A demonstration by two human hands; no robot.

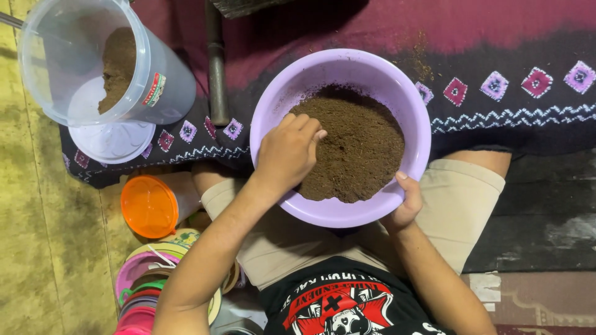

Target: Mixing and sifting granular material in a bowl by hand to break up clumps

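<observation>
Head view: left hand [288,152] curled, fingertips in brown powder [360,149]; right hand [405,205] pinches purple basin [273,105] rim on lap. Risk: one-sided grip tips basin, spilling powder onto patterned cloth [496,93].

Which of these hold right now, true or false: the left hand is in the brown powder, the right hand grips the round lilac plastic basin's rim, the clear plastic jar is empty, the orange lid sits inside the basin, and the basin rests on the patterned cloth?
1. The left hand is in the brown powder. True.
2. The right hand grips the near rim of the round lilac plastic basin. True.
3. The clear plastic jar is empty. False: it holds some brown powder.
4. The orange lid sits inside the basin. False: it lies outside, to its left.
5. The basin rests partly on the maroon-and-black patterned cloth. True.
</observation>
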